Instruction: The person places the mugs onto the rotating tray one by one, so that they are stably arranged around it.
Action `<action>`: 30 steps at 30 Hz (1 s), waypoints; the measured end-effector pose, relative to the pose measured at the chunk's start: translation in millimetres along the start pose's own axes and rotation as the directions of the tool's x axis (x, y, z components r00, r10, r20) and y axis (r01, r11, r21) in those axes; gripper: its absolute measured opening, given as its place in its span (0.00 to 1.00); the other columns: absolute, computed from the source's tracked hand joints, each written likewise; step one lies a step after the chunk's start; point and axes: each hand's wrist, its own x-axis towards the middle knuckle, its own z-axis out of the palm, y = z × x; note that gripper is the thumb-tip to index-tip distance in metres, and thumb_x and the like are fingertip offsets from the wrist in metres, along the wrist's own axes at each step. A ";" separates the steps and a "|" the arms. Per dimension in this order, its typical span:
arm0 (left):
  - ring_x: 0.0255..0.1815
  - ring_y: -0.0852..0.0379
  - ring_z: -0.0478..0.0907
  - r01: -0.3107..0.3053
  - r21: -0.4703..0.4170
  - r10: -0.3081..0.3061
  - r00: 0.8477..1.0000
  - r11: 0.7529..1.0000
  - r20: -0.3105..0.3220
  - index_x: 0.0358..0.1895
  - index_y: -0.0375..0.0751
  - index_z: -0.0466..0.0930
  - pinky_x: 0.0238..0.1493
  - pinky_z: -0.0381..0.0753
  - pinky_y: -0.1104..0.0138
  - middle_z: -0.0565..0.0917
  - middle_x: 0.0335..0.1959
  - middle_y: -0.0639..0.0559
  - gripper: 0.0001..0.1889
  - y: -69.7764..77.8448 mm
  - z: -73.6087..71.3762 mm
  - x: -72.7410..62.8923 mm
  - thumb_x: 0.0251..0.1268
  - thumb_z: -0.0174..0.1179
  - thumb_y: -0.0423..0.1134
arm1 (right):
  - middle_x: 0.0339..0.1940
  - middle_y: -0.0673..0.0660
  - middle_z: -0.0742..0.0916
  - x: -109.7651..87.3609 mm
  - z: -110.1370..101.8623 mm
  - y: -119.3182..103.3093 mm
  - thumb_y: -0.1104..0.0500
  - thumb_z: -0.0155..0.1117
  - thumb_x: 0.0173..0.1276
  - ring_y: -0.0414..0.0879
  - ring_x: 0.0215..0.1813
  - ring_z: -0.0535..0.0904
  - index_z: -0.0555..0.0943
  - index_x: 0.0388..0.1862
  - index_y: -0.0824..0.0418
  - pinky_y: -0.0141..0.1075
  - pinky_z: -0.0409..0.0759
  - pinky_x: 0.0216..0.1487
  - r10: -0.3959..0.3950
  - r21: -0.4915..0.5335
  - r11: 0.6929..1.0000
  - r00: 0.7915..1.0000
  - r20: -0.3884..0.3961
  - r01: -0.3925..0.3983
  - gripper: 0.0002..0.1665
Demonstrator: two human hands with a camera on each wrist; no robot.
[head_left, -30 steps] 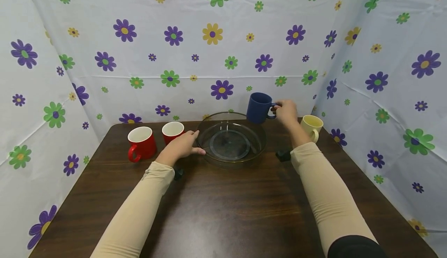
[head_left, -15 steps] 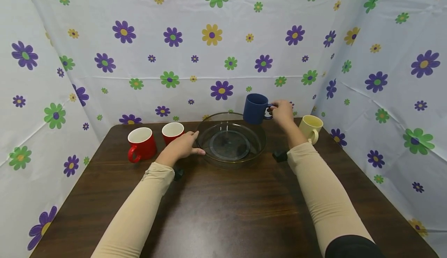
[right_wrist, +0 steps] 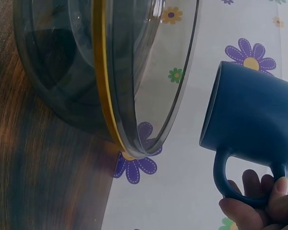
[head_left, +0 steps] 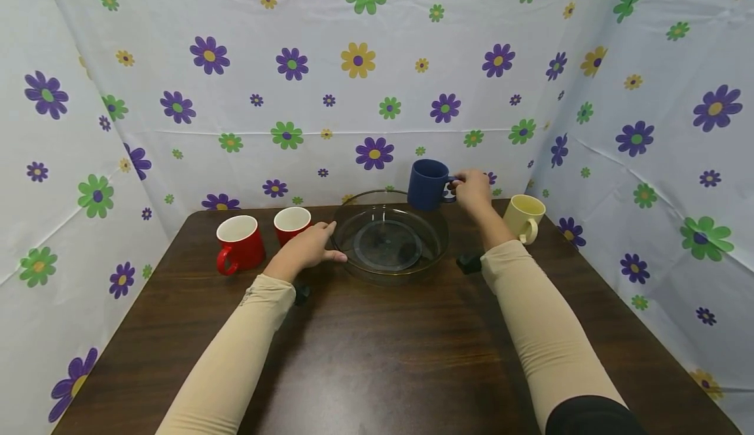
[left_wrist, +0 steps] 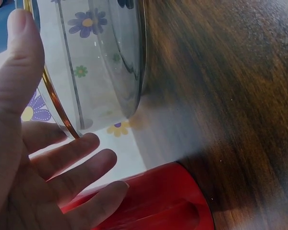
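A clear, smoky glass bowl [head_left: 385, 245] with a wide rim rests on the dark wooden table. At its left rim is my left hand [head_left: 306, 246], fingers spread; the left wrist view has the thumb [left_wrist: 21, 45] and fingertips right at the glass edge. My right hand [head_left: 474, 193] pinches the handle of a blue mug [head_left: 425, 185], seen closely in the right wrist view as the mug [right_wrist: 254, 112] with fingers [right_wrist: 259, 206] through and around its handle. Upright, the mug is held above the bowl's far right rim.
Two red mugs with white insides stand left of the bowl: one nearer [head_left: 240, 245], one partly behind my left hand [head_left: 290, 221]. A yellow mug [head_left: 524, 217] is near the right table edge. Flowered white cloth [head_left: 365, 108] hangs behind the table [head_left: 377, 356] and at both sides.
My right hand has carried the blue mug a short way left and slightly down, over the bowl's rim. The left hand has stayed at the bowl's left side.
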 end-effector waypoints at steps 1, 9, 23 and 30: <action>0.75 0.33 0.64 0.000 -0.001 0.000 1.000 1.000 0.000 0.79 0.29 0.54 0.72 0.66 0.43 0.62 0.75 0.28 0.52 -0.2 0.0 0.2 0.63 0.68 0.58 | 0.48 0.64 0.90 0.0 0.7 -0.3 0.66 0.52 0.78 0.57 0.51 0.87 0.83 0.60 0.66 0.45 0.80 0.47 0.001 -0.002 1.000 1.000 -0.001 -0.001 0.18; 0.75 0.34 0.64 -0.004 0.001 0.004 1.000 1.000 0.004 0.78 0.29 0.54 0.73 0.65 0.44 0.63 0.76 0.29 0.52 -3.7 0.7 2.6 0.63 0.68 0.59 | 0.49 0.68 0.89 -1.0 5.5 -6.6 0.67 0.51 0.79 0.60 0.53 0.85 0.82 0.59 0.71 0.47 0.79 0.52 -0.019 0.031 0.999 1.000 0.015 0.018 0.17; 0.75 0.34 0.63 0.002 -0.013 -0.002 1.000 1.000 -0.002 0.79 0.30 0.53 0.72 0.65 0.43 0.62 0.76 0.30 0.52 -7.9 0.5 -1.5 0.63 0.67 0.59 | 0.48 0.68 0.88 1.8 19.5 -18.6 0.67 0.53 0.78 0.60 0.52 0.83 0.84 0.55 0.71 0.50 0.80 0.54 -0.043 0.032 0.999 0.999 0.033 0.042 0.16; 0.75 0.34 0.63 -0.004 -0.027 0.004 1.000 1.000 0.002 0.79 0.30 0.53 0.72 0.65 0.43 0.62 0.76 0.29 0.52 -6.1 -1.2 -0.1 0.63 0.68 0.59 | 0.48 0.69 0.88 0.9 24.1 -21.4 0.68 0.52 0.78 0.61 0.52 0.85 0.83 0.55 0.72 0.49 0.83 0.54 -0.046 0.072 0.996 0.998 0.043 0.043 0.16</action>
